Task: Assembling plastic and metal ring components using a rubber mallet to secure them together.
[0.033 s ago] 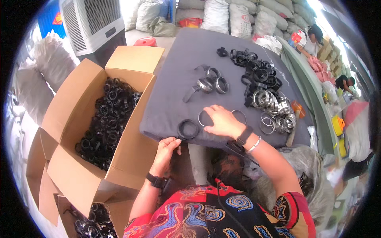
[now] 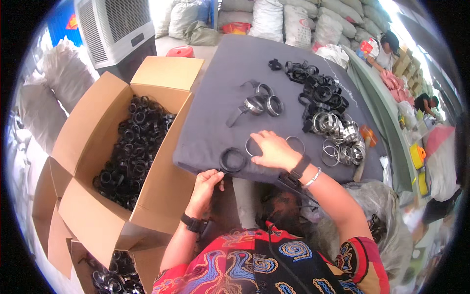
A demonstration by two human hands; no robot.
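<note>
My left hand [image 2: 207,184] is closed in a pinch at the front edge of the grey padded table [image 2: 205,117], on the lower left rim of a black ring [image 2: 232,160] lying flat there. Just right of it, my right hand [image 2: 275,150] has its thumb and fingers curled round a thin metal ring [image 2: 247,147], whose right part is hidden under the palm. A second thin metal ring [image 2: 295,144] lies beside the knuckles. Farther up are several loose rings, silver and black, one silver ring [image 2: 254,105] with a black strap-like tail.
A pile of black ring parts [image 2: 323,93] and a heap of silver rings [image 2: 329,125] occupy the table's right side, near a wooden-handled tool [image 2: 361,164]. At left stands an open cardboard box [image 2: 161,161] of black rings. Two people work at far right.
</note>
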